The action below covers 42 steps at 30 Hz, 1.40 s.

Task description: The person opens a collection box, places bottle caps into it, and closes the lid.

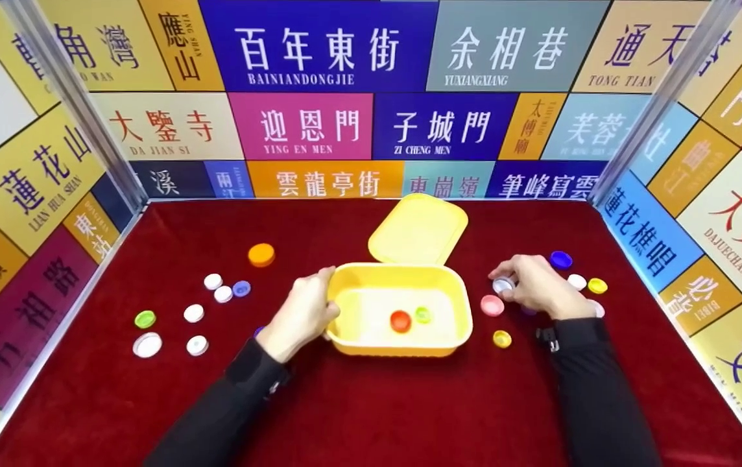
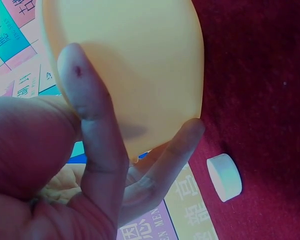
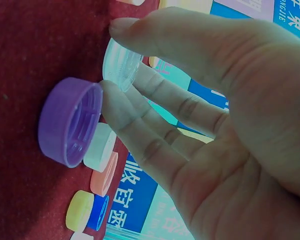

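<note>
My left hand [image 1: 306, 311] grips the left end of a yellow plastic box [image 1: 403, 351]. In the left wrist view its thumb [image 2: 87, 95] lies on the box wall and other fingers are at the rim. A red bottle cap [image 1: 400, 321] and a green bottle cap [image 1: 423, 315] lie inside the box. To the right of the box, my right hand [image 1: 536, 285] pinches a clear bottle cap [image 3: 121, 65] between thumb and fingers. A purple bottle cap [image 3: 65, 122] lies close to those fingertips. Pink [image 1: 492, 305] and yellow [image 1: 502, 338] bottle caps lie near this hand.
Behind the box lies its yellow lid [image 1: 419, 230]. Several caps are spread on the left of the red cloth [image 1: 371, 415], among them an orange cap [image 1: 261, 255] and a white cap [image 1: 147, 345]. A blue cap [image 1: 561, 260] lies at right. Printed panels wall the table.
</note>
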Available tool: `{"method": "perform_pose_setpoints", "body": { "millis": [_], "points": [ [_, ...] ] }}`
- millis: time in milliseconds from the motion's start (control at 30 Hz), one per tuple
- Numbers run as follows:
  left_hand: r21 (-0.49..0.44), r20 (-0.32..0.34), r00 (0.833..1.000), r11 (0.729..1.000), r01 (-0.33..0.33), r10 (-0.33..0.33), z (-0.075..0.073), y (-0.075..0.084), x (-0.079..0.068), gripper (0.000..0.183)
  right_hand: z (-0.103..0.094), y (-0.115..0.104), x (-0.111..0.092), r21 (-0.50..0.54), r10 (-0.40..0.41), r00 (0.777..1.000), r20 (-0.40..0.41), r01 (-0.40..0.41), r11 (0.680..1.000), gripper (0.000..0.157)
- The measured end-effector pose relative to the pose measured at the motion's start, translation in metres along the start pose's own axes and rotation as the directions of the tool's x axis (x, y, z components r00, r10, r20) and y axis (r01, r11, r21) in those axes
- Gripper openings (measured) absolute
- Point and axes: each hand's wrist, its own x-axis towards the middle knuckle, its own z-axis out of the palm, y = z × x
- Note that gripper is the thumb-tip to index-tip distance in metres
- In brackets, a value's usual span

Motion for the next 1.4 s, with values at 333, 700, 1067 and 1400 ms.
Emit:
{"method": "perform_pose_setpoints", "body": {
  "millis": [333,700,1067,1400],
  "points": [
    [-0.03,0.033,0.999,0.999,0.025,-0.024,0.0,0.0,0.001,0.069,-0.006,-0.008,-0.004,0.023,-0.029,0.998,-0.053,0.03,0.999,0.034],
    [-0.013,0.026,1.0,1.0,0.008,-0.008,0.0,0.001,0.003,0.069,-0.018,-0.037,-0.011,-0.007,-0.154,0.972,-0.176,0.155,0.988,0.034],
    [0.002,0.023,1.0,1.0,0.011,-0.011,-0.001,0.001,0.003,0.068,-0.022,-0.078,-0.02,0.005,-0.262,0.936,-0.235,0.271,0.963,0.034],
    [-0.056,0.016,0.999,0.998,0.032,-0.032,0.0,-0.001,0.001,0.067,0.005,-0.114,-0.017,-0.065,-0.446,0.877,-0.178,0.442,0.895,0.034]
  ]
}}
